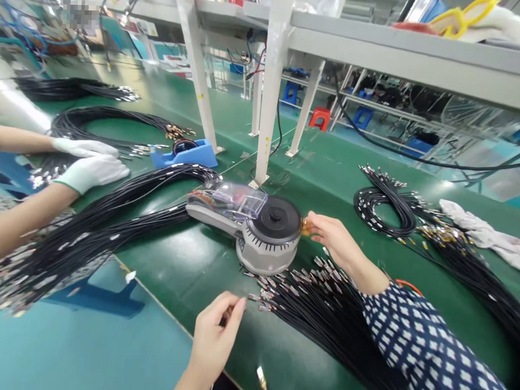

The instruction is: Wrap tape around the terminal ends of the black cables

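cables (332,320): black | dispenser (266,256): grey | tape (305,225): amber | tabletop (167,266): green | sleeve (426,331): navy, white diamonds | stool (319,117): red

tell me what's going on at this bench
A person sits or stands at a green bench, their right hand pinching a strip of amber tape at the edge of a round grey dispenser. Their left hand is curled near the ends of a black cable bundle; whether it holds anything is unclear. At the left, another person's white-gloved hands are beside more cables.
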Available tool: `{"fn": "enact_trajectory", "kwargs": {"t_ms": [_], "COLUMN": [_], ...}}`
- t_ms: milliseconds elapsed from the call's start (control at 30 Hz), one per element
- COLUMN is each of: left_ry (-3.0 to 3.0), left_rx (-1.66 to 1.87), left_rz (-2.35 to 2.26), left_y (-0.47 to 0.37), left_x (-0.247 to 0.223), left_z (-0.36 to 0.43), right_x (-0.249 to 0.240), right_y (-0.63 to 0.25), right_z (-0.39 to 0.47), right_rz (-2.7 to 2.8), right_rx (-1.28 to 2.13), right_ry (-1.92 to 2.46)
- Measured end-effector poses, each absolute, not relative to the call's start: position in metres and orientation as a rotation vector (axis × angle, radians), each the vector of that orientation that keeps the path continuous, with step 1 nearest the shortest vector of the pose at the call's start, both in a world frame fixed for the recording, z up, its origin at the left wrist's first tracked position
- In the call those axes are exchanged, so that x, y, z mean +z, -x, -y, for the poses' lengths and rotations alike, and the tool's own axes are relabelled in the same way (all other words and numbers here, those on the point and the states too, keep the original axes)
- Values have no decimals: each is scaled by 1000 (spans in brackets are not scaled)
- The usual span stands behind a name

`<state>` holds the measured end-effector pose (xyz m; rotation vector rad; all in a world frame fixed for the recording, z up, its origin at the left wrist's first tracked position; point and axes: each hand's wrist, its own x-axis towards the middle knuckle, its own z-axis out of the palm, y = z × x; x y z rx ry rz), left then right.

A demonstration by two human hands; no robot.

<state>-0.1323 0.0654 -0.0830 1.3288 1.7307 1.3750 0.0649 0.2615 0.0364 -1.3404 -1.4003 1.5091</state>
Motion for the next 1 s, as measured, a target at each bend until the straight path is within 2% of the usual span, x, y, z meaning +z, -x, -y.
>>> {"fn": "enact_trajectory", "kwargs": {"t_ms": [300, 467, 667, 833, 1000], "left_ry": [-1354, -1366, -1359, -1356, -1359], "left_rx": [1335, 1331, 1313, 1325, 1328], "left_rz": [-1759, -1776, -1788, -1785, -1780], "left_y": [133, 133, 132, 132, 132], "left_x": [-83, -82, -83, -83, -83], "left_z": [-66, -66, -64, -65, -65], "right_x": [36, 37, 45, 41, 39], "right_y": [-65, -62, -67, -69, -63], "right_z": [-270, -267, -254, -255, -250], "right_rz": [1470, 1557, 1640, 1502, 1465], "right_rx": [1475, 1344, 749, 1160, 1266], "right_ry": [1303, 1282, 1125, 1208, 1225]}}
